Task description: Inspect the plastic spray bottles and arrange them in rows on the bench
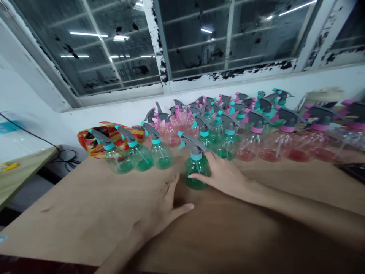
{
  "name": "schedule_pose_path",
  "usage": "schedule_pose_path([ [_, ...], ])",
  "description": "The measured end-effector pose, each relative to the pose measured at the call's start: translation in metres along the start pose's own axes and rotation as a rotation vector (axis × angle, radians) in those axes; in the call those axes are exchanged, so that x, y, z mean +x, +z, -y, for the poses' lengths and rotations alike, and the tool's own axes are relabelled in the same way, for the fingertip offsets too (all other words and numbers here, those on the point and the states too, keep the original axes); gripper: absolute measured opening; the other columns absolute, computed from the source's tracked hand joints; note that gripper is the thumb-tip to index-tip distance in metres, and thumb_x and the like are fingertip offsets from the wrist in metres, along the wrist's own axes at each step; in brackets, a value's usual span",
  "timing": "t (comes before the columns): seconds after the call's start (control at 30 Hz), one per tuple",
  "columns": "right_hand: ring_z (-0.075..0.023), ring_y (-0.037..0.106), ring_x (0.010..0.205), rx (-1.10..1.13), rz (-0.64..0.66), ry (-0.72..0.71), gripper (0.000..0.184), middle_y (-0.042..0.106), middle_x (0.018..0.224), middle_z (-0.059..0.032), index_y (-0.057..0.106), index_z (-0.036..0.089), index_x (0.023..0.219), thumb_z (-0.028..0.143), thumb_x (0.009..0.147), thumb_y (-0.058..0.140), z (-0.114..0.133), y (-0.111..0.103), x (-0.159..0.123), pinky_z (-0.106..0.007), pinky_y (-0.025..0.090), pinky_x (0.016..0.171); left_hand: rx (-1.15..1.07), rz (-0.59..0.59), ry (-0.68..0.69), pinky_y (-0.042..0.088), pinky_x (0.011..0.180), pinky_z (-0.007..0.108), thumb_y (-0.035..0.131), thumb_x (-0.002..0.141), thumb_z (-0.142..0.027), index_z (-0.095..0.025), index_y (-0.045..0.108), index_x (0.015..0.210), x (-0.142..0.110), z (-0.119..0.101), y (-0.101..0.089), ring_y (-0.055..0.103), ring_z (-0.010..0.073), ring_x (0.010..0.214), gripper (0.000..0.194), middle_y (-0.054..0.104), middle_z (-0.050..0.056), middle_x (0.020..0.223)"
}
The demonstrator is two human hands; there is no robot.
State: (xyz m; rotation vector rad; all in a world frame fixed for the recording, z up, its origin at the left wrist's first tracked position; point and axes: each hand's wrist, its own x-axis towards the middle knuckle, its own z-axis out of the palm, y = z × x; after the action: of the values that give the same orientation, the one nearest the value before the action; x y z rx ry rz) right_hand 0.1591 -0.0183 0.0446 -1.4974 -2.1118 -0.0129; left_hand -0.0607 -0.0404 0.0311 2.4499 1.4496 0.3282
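Note:
A green spray bottle (pixel 196 171) with a grey trigger head and turquoise collar stands upright on the brown tabletop (pixel 94 213). My right hand (pixel 225 173) is closed around its right side, thumb across the front; the other fingers are partly hidden behind it. Just left of that bottle, my left hand (pixel 165 207) is open, fingers and thumb apart, touching no bottle. Three more green spray bottles (pixel 142 158) stand in a row farther left. Right of the held one is another green spray bottle (pixel 229 142), followed by several clear pink spray bottles (pixel 272 146).
More pink and green bottles crowd behind, along the wall under the window (pixel 194 42). A red and yellow bag (pixel 95 146) lies at the back left, with a black cable (pixel 67 156) beside the table. A beige container (pixel 323 97) stands at the back right.

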Motion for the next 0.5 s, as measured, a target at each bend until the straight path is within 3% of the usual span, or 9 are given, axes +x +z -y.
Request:
schedule_pose_path([
  [0.13, -0.0347, 0.066, 0.08, -0.029, 0.033, -0.032, 0.071, 0.067, 0.098, -0.0177, 0.054, 0.009, 0.113, 0.069, 0.077, 0.049, -0.009, -0.023, -0.029, -0.042, 0.05, 0.059, -0.202, 0.0, 0.114, 0.027, 0.105, 0.057, 0.065, 0.077, -0.057, -0.026, 0.013, 0.147, 0.014, -0.025, 0.01, 0.032, 0.0361, 0.133, 0.093, 0.033, 0.013, 0.147],
  [0.23, -0.0346, 0.066, 0.079, -0.036, 0.082, -0.025, 0.069, 0.068, 0.093, -0.0146, 0.059, 0.013, 0.106, 0.072, 0.071, 0.053, -0.016, -0.043, -0.047, -0.043, 0.05, 0.061, -0.323, 0.009, 0.158, 0.037, 0.099, 0.053, 0.07, 0.073, -0.055, -0.025, 0.027, 0.141, 0.025, -0.042, 0.026, 0.043, 0.0345, 0.125, 0.087, 0.047, 0.012, 0.136],
  [0.3, -0.036, 0.064, 0.09, -0.016, 0.07, -0.055, 0.07, 0.068, 0.098, -0.0147, 0.058, 0.015, 0.109, 0.072, 0.068, 0.056, -0.024, -0.055, -0.054, -0.048, 0.049, 0.071, -0.353, 0.015, 0.169, 0.04, 0.096, 0.052, 0.072, 0.071, -0.054, -0.025, 0.037, 0.134, 0.03, -0.053, 0.036, 0.047, 0.0346, 0.121, 0.078, 0.052, 0.01, 0.129],
  [0.4, -0.0355, 0.058, 0.105, 0.154, 0.062, -0.054, 0.069, 0.064, 0.111, -0.0133, 0.054, 0.02, 0.117, 0.068, 0.069, 0.061, -0.043, -0.068, -0.058, -0.05, 0.047, 0.082, -0.353, 0.049, 0.209, 0.04, 0.094, 0.052, 0.074, 0.069, -0.052, -0.026, 0.041, 0.131, 0.037, -0.068, 0.046, 0.05, 0.0349, 0.117, 0.075, 0.055, 0.009, 0.124],
  [0.5, -0.0303, 0.059, 0.106, 0.47, 0.101, 0.005, 0.061, 0.063, 0.114, -0.0078, 0.05, 0.027, 0.123, 0.055, 0.072, 0.067, -0.059, -0.074, -0.057, -0.044, 0.051, 0.08, -0.357, 0.071, 0.235, 0.04, 0.094, 0.052, 0.076, 0.067, -0.051, -0.025, 0.041, 0.131, 0.045, -0.085, 0.052, 0.05, 0.0348, 0.116, 0.077, 0.055, 0.009, 0.125],
])
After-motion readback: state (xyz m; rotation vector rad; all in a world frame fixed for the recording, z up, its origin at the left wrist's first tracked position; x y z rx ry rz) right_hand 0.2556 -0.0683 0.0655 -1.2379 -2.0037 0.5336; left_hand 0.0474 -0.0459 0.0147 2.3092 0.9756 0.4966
